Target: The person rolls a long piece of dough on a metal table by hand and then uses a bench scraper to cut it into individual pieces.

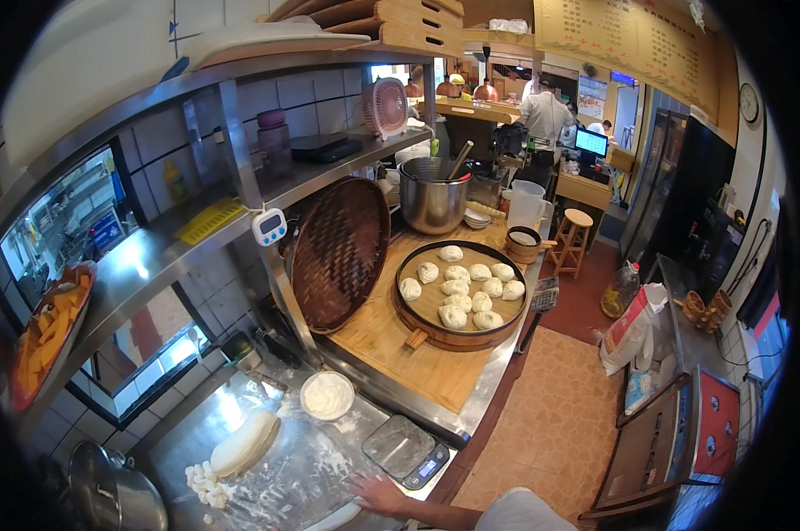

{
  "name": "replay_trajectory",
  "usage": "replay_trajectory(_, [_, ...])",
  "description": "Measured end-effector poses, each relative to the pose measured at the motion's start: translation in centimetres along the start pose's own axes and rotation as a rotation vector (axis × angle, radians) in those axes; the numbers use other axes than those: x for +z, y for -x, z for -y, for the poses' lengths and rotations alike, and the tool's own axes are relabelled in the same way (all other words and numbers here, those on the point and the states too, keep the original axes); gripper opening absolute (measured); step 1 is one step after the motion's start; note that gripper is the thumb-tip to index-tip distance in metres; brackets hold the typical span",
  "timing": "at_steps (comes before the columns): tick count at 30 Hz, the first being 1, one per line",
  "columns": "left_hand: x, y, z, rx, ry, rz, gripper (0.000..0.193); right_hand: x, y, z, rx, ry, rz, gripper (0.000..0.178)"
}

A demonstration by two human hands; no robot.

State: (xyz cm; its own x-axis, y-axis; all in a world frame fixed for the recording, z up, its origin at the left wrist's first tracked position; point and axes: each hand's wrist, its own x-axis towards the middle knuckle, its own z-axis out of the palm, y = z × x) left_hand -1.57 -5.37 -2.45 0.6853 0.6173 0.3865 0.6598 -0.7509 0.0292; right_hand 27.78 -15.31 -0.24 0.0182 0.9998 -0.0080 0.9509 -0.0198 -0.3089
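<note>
Had right hand [378, 494] spread over floury steel counter [304, 467] near digital kitchen scale [403, 450], dough log [245, 442] farther left. Couldn't tell about left hand, tbh.

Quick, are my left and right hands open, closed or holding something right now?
Left hand: out of view, so it can't be told.
Right hand: looks open, fingers spread, near the scale; no grip visible.
</note>
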Motion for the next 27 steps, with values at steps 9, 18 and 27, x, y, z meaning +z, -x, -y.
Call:
replay_trajectory(9, [0.2, 0.3, 0.4, 0.020, -0.006, -0.028, 0.029, 1.2, 0.2, 0.0, -0.007, 0.014, -0.061, 0.057])
replay_trajectory(18, [0.6, 1.0, 1.2, 0.063, -0.032, -0.100, 0.026, 1.6, 0.2, 0.1, 0.006, 0.034, -0.089, 0.055])
replay_trajectory(27, [2.6, 2.7, 4.3, 0.229, -0.221, -0.380, 0.024, 2.5, 0.2, 0.0, 0.003, 0.108, -0.095, 0.055])
